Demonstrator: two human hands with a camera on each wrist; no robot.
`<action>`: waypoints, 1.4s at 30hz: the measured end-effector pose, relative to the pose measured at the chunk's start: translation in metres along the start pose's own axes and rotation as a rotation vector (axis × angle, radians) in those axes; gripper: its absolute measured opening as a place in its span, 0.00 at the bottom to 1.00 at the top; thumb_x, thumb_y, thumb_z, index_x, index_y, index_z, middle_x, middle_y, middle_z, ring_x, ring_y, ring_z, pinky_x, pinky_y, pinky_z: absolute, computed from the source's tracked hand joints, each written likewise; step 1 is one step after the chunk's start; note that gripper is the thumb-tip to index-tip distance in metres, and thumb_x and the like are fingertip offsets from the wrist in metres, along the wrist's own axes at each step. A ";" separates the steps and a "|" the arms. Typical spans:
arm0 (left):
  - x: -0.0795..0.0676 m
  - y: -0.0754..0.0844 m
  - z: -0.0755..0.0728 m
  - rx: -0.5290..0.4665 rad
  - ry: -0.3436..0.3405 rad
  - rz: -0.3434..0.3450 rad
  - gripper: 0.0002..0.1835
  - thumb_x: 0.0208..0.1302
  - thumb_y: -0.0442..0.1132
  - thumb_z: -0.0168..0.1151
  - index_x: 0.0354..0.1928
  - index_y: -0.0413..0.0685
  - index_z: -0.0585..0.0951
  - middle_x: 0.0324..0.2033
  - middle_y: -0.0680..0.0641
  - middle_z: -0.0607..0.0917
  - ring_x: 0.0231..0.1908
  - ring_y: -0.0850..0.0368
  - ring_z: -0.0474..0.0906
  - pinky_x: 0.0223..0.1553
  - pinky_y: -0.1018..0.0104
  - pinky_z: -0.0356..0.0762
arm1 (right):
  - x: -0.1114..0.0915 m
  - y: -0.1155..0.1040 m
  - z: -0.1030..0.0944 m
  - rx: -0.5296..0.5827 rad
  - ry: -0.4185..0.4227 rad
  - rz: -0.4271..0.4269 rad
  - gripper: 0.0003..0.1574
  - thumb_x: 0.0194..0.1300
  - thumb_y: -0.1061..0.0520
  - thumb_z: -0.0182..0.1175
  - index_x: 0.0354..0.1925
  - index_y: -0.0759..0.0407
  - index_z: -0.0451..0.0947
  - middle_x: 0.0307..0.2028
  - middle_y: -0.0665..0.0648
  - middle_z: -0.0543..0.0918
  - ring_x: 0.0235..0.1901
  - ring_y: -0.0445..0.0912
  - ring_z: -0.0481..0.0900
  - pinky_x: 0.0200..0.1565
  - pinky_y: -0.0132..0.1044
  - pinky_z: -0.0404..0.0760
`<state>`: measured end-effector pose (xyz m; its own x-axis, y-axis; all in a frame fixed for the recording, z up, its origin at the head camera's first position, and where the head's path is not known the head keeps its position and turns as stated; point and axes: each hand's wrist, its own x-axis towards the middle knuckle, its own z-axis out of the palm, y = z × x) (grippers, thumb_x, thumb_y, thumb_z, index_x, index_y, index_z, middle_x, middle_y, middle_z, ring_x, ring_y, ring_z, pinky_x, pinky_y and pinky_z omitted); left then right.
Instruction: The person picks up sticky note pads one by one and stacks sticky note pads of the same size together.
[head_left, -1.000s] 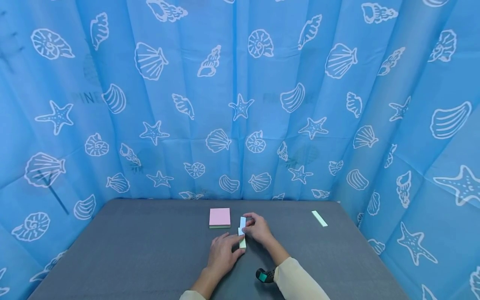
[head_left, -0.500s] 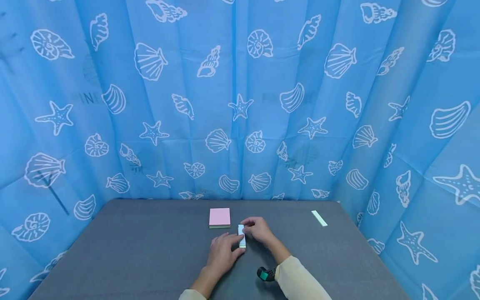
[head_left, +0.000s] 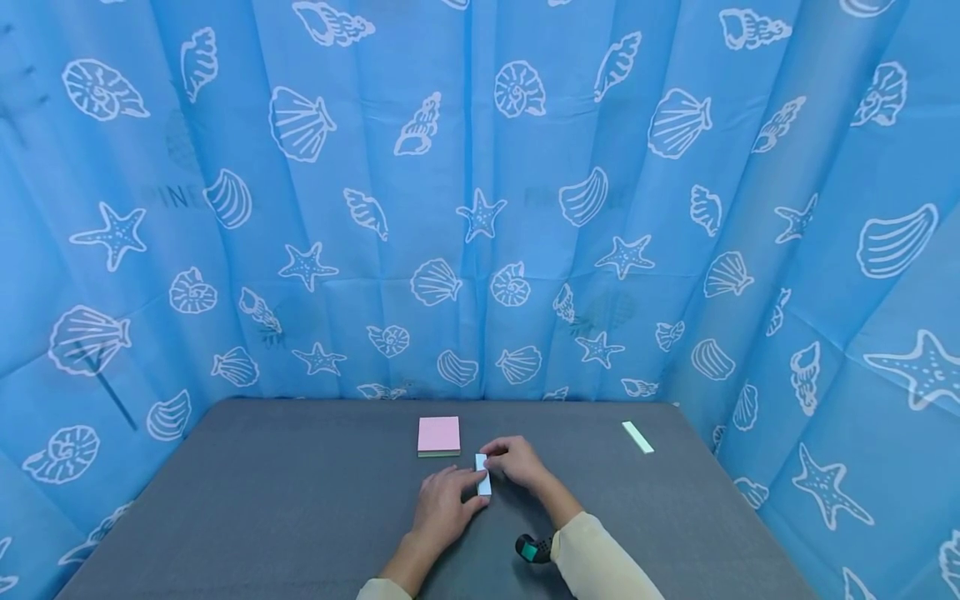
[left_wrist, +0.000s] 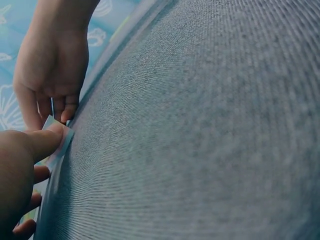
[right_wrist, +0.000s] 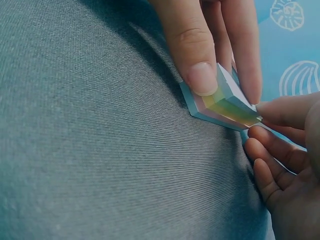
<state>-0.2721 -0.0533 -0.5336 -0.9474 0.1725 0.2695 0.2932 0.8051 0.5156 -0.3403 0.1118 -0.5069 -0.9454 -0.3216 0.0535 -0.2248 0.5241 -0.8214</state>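
A small stack of narrow sticky-note pads [head_left: 483,486], pale blue on top, lies mid-table. In the right wrist view the stack [right_wrist: 227,107] shows blue, pink and yellow layers. My left hand [head_left: 442,504] holds its near part, with the thumb at the near end and the index finger reaching over it. At the far end my right hand [head_left: 517,461] pinches the pale blue pad. The left wrist view shows the left thumb pressed on the stack's end [left_wrist: 66,141], with the right hand [left_wrist: 52,65] beyond.
Left of the hands, toward the back, sits a pink square sticky-note pad [head_left: 438,433] with green beneath. A narrow pale green pad [head_left: 638,437] lies at the right. A blue shell-print curtain [head_left: 480,208] stands behind the grey table [head_left: 285,500].
My right hand has brought the pale blue pad toward me, down over the pale green pad, so the two line up as one stack. The left hand stays in place.
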 end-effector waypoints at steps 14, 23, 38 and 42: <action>0.001 -0.006 0.003 -0.043 -0.001 0.006 0.24 0.55 0.50 0.72 0.56 0.64 0.83 0.50 0.56 0.85 0.59 0.46 0.73 0.57 0.40 0.66 | -0.015 0.006 -0.013 0.010 0.018 -0.108 0.15 0.65 0.64 0.61 0.50 0.68 0.80 0.36 0.56 0.83 0.34 0.46 0.78 0.35 0.40 0.77; 0.000 -0.005 0.002 -0.030 -0.022 -0.007 0.25 0.55 0.47 0.73 0.57 0.66 0.82 0.49 0.55 0.85 0.59 0.46 0.72 0.57 0.39 0.66 | -0.040 0.028 -0.036 0.003 0.135 -0.091 0.12 0.66 0.64 0.61 0.47 0.65 0.82 0.42 0.59 0.84 0.38 0.48 0.78 0.39 0.42 0.78; -0.002 -0.005 0.001 -0.037 -0.003 0.006 0.25 0.55 0.47 0.73 0.57 0.65 0.82 0.50 0.55 0.85 0.59 0.46 0.72 0.57 0.39 0.66 | -0.051 0.061 -0.083 -0.280 0.390 -0.061 0.14 0.61 0.66 0.65 0.47 0.67 0.82 0.43 0.63 0.83 0.47 0.59 0.79 0.50 0.55 0.75; -0.001 -0.006 0.002 -0.038 -0.007 0.005 0.25 0.55 0.47 0.73 0.57 0.66 0.82 0.50 0.55 0.85 0.59 0.46 0.72 0.57 0.39 0.66 | -0.050 0.075 -0.099 -0.412 0.429 -0.001 0.18 0.59 0.64 0.65 0.49 0.69 0.80 0.49 0.70 0.79 0.53 0.66 0.73 0.54 0.61 0.69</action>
<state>-0.2730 -0.0571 -0.5382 -0.9467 0.1806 0.2666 0.3026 0.7819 0.5451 -0.3334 0.2449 -0.5152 -0.9367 -0.0202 0.3495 -0.2183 0.8143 -0.5379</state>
